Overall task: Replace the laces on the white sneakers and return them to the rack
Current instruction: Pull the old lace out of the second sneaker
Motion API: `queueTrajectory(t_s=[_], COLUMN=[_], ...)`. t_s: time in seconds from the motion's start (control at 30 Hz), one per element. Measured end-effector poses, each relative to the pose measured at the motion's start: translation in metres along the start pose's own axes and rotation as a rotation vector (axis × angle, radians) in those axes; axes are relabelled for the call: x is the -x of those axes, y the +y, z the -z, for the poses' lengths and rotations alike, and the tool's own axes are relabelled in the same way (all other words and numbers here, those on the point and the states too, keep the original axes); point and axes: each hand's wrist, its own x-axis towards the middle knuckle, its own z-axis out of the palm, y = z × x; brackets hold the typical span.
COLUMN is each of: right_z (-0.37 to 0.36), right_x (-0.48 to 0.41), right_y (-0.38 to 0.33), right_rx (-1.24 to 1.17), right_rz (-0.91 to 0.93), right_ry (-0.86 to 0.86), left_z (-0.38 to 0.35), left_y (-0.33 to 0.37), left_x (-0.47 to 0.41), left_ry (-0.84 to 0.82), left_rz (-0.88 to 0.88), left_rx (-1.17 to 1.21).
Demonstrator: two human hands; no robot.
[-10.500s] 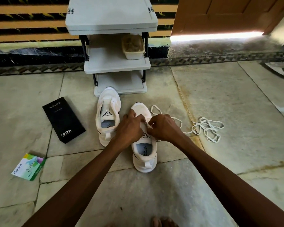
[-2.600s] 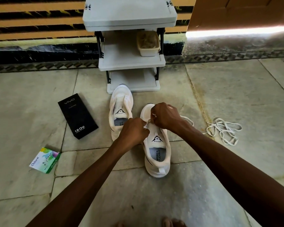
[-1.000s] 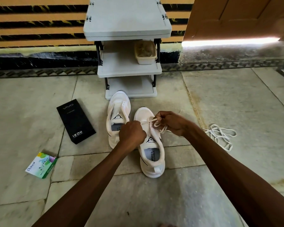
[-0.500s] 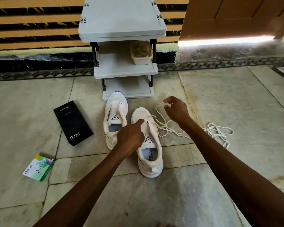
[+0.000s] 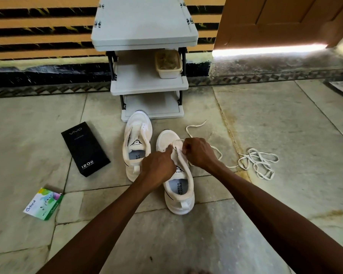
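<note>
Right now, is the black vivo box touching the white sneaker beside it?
Apart. The head view shows a strip of bare floor between the black box and the sneaker.

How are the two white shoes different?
The nearer white fabric sneaker has a white lace started at its front; the farther white fabric sneaker shows no lace. The left hand and right hand work on the nearer sneaker; the farther sneaker lies untouched. Both point toward the grey plastic rack.

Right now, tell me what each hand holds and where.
Right hand pinches the lace beside the sneaker's front eyelets. Left hand touches the sneaker's upper there; whether it grips cannot be told.
</note>
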Motion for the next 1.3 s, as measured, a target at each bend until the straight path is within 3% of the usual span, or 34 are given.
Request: queueTrajectory(t_s=[0.07, 0.13, 0.27, 0.33, 0.4, 0.53, 0.63, 0.73, 0.83, 0.9, 1.0, 1.07, 1.1, 1.13, 1.17, 1.23, 1.3], right_z=[0.009, 0.030, 0.092, 0.111, 0.109, 0.058, 0.018, 0.004, 0.018, 0.043, 0.096, 0.124, 0.130, 0.128, 0.122, 0.097, 0.067], right_x=[-0.001, 0.001, 0.002, 0.003, 0.005, 0.008, 0.012, 0.017, 0.017, 0.017, 0.020, 0.022, 0.022, 0.021, 0.020, 0.019, 0.018], right_y=[-0.002, -0.015, -0.054, -0.065, -0.065, -0.038, -0.013, -0.007, -0.020, -0.040, -0.074, -0.087, -0.088, -0.087, -0.084, -0.070, -0.051], right_rx=[-0.114, -0.523, -1.378, -1.582, -1.384, -0.427, -0.042, -0.051, -0.260, -0.599, -1.228, -1.669, -1.763, -1.709, -1.506, -0.917, -0.431], right_rz=[0.025, -0.002, 0.054, 0.059, -0.007, -0.206, -0.256, -0.243, -0.194, -0.167, 0.072, 0.196, 0.203, 0.141, 0.041, -0.129, -0.202], right_ry=[-0.060, -0.095, -0.008, -0.032, -0.015, 0.017, -0.072, -0.025, 0.058, 0.120, 0.148, 0.072, 0.044, 0.061, 0.102, 0.172, 0.104], left_z=[-0.001, -0.003, -0.008, -0.008, -0.007, -0.008, -0.007, -0.006, -0.005, -0.005, -0.005, -0.006, -0.006, -0.006, -0.005, -0.005, -0.005], left_y=[0.001, 0.001, 0.001, 0.001, 0.001, 0.000, -0.001, -0.001, 0.000, 0.002, 0.002, 0.002, 0.002, 0.002, 0.002, 0.002, 0.002], left_x=[-0.002, -0.004, -0.005, -0.005, -0.004, -0.005, -0.005, -0.003, -0.001, 0.000, 0.000, 0.000, 0.000, 0.000, 0.000, 0.000, 0.000], left_ry=[-0.006, -0.012, 0.009, 0.016, 0.017, 0.013, 0.002, 0.003, 0.021, 0.027, 0.033, 0.026, 0.020, 0.017, 0.020, 0.031, 0.036], left_rz=[0.011, 0.014, 0.022, 0.021, 0.022, 0.016, 0.011, 0.004, -0.001, 0.000, -0.001, 0.001, 0.000, 0.000, 0.000, -0.006, -0.005], left_rx=[-0.001, 0.012, -0.002, -0.001, 0.006, 0.021, 0.012, -0.004, -0.025, -0.044, -0.069, -0.073, -0.074, -0.073, -0.072, -0.070, -0.066])
